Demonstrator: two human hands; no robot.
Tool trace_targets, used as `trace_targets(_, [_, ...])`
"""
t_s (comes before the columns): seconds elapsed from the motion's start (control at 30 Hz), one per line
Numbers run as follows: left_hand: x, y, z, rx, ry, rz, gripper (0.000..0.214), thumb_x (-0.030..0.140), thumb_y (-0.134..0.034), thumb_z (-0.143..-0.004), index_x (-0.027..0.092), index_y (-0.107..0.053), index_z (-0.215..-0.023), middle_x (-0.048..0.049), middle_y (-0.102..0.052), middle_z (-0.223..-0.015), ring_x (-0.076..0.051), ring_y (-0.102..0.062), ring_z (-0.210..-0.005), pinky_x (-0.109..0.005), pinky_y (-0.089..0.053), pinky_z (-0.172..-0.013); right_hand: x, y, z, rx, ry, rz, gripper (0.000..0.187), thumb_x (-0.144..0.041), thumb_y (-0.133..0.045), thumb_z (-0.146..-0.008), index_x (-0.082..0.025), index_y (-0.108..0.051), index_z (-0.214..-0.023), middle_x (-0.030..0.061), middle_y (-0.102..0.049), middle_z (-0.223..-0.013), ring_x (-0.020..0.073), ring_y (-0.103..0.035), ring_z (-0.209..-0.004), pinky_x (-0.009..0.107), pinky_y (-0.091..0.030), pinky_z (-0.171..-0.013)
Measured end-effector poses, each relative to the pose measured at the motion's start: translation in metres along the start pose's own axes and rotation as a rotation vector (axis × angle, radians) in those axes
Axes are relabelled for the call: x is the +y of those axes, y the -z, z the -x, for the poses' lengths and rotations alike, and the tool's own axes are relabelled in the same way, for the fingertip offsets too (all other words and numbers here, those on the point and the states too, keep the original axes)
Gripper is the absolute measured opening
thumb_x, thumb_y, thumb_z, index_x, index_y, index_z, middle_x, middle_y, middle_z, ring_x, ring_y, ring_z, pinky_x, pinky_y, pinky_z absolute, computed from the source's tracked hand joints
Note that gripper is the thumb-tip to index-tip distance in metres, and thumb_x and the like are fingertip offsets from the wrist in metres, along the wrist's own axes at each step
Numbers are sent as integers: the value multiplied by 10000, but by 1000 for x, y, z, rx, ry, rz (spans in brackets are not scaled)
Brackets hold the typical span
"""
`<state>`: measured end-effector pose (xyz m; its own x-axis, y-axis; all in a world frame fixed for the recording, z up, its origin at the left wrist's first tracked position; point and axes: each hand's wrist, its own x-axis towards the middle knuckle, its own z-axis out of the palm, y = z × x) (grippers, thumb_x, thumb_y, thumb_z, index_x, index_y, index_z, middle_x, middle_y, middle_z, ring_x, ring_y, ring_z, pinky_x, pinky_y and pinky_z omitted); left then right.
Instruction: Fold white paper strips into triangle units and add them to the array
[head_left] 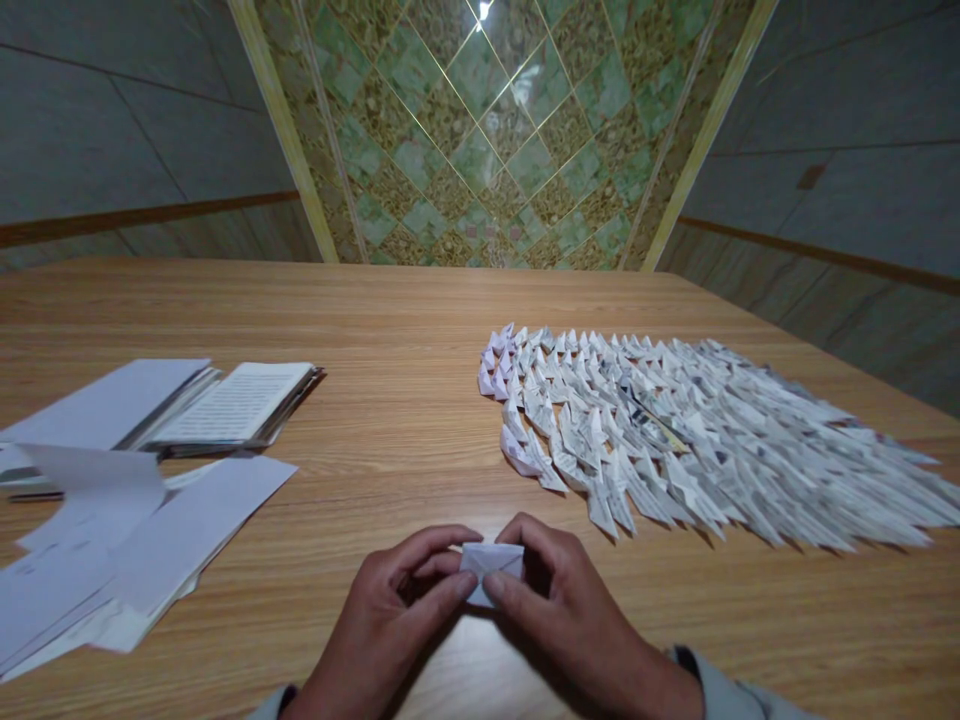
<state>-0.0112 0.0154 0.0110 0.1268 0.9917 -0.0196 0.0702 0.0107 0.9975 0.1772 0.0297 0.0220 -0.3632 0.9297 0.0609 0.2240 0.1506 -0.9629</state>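
A small folded piece of white paper (493,562) is held between both hands close to the table's near edge. My left hand (409,590) pinches its left side, thumb in front and fingers behind. On the right side my right hand (551,585) grips it the same way, with the two thumb tips nearly meeting on its face. Crease lines show across the paper's upper part. Beyond my right hand stand rows of folded paper boats (660,430), most of them printed and a few at the left end plain pale lilac.
Loose white sheets (202,520) lie at the left on the wooden table (390,330), one of them curling up. Behind them are a stack of printed pages (236,405) and a larger pale sheet (120,395). A tiled wall (487,130) rises past the far edge.
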Motion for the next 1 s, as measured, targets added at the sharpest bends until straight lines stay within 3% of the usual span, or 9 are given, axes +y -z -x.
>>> trace_targets(0.1, [0, 2, 0, -51, -127, -190, 158, 301, -669, -895, 205, -756, -805, -22, -762, -731, -183, -705, -672, -240, -538, -620, -1, 0, 0, 43, 63, 88, 127, -246, -560, -876, -191, -567, -762, -23, -526, -683, 133, -475, -629, 249, -338, -569])
trace_targets(0.2, [1, 5, -1, -11, -327, -405, 99, 234, -682, -903, 243, -749, -976, -23, -765, -847, -183, -708, -753, -246, -544, -684, 6, -2, -1, 142, 229, 293, 102, -132, -548, -821, -195, -547, -740, -19, -526, -675, 143, -477, -644, 266, -315, -592])
trace_targets(0.33, [3, 7, 0, -40, -589, -543, 278, 128, -686, -896, 289, -678, -1122, -4, -747, -927, -161, -691, -812, -232, -534, -755, 14, -6, 1, 177, 487, 537, 163, -68, -552, -809, -200, -501, -728, -11, -530, -677, 163, -463, -685, 304, -286, -639])
trace_targets(0.4, [5, 7, 1, -80, -596, -541, 197, 112, -642, -921, 269, -675, -1035, 6, -728, -858, -144, -678, -754, -218, -524, -718, 13, -6, 2, 122, 517, 555, 143, -91, -586, -846, -200, -518, -783, -7, -559, -717, 170, -477, -714, 307, -299, -661])
trace_targets(0.53, [4, 7, 1, -43, -460, -434, 142, 131, -588, -940, 231, -641, -853, 1, -708, -803, -142, -682, -717, -221, -521, -676, 9, 0, 2, 62, 482, 531, 128, -152, -673, -871, -203, -556, -873, 2, -603, -801, 184, -512, -782, 308, -334, -701])
trace_targets(0.67, [-1, 8, -3, -54, -428, -380, 151, 124, -576, -912, 226, -606, -805, -11, -730, -850, -158, -698, -757, -237, -525, -693, 8, 8, 0, 57, 565, 589, 107, -137, -552, -940, -201, -586, -862, 21, -626, -813, 197, -511, -802, 334, -348, -735])
trace_targets(0.87, [-4, 13, -9, -127, -478, -613, 215, 77, -477, -942, 228, -626, -903, -51, -723, -1020, -204, -661, -969, -308, -503, -842, 11, 7, -3, 18, 683, 851, 282, -159, -452, -1035, -178, -612, -804, 31, -616, -754, 198, -468, -746, 366, -347, -786])
trace_targets(1.0, [6, 16, -6, -225, -500, -717, 274, 28, -375, -919, 215, -574, -894, -49, -665, -904, -207, -603, -861, -336, -464, -779, 15, 5, -4, -8, 653, 904, 296, -185, -487, -1042, -181, -604, -770, 20, -607, -729, 194, -462, -734, 356, -337, -776])
